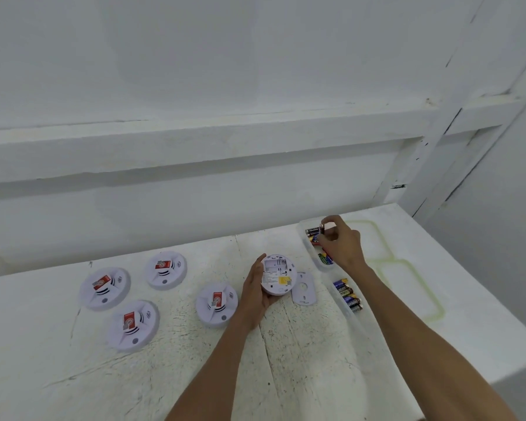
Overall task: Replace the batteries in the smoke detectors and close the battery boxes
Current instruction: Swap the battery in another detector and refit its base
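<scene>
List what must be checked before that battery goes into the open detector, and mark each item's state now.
1. Detector steadied: ok, the left hand holds it back side up.
2. Battery bay open and free: ok, it looks empty.
3. Battery secured: ok, the right hand pinches it at the far tray.
4. Polarity matched to the bay: cannot tell.
5. Cover in reach: ok, it lies on the table beside the detector.
6. Battery fresh: cannot tell.
</scene>
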A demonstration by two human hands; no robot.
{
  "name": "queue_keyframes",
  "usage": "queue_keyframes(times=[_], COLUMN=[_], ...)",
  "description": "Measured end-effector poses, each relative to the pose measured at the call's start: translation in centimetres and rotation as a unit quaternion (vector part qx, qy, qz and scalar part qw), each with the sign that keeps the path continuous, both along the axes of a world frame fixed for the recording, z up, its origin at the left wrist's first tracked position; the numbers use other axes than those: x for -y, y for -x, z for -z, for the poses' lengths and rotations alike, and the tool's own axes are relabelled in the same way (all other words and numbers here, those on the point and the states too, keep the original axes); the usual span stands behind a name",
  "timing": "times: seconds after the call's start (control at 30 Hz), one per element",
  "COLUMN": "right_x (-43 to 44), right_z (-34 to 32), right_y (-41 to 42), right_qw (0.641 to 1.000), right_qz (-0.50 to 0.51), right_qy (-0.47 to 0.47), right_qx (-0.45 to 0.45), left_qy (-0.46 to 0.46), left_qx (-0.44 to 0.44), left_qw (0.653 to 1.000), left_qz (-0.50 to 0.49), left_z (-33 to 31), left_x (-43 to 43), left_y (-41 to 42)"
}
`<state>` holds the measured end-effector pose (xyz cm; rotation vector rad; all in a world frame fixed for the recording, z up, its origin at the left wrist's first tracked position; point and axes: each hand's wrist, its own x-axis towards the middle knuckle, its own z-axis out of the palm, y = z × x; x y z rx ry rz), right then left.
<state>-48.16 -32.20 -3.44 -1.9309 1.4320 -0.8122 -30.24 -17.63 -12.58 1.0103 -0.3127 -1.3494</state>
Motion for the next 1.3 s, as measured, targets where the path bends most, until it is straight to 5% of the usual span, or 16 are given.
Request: queue_keyframes(times=[0.33,0.63,0.87,1.3], right_x=[-6.5,-9.3,-10.8,-11.0], right_z=[0.6,4.7,4.9,5.3], right_y=[-5.9,-7.7,-8.9,-8.9], right_qw=[0.984,0.999,0.994,0.995], right_qz=[-0.157,-0.036,0.037,0.1], right_qy=[0.089,0.028,0.071,0.008], right_qx=[-0.013,-0.023,-0.075,-0.003], left_qy=[0.01,0.008,-0.003,0.007], left_qx=[0.011,0.041,0.045,0.06], left_qw=[1.0,0.999,0.999,0.998], left_qz=[0.016,0.025,0.008,0.01], left_z=[0.0,0.4,0.7,1.0], left_x=[-0.1,0.0,0.0,0.4], left_y=[-0.2,-0.2,-0.2,-0.4])
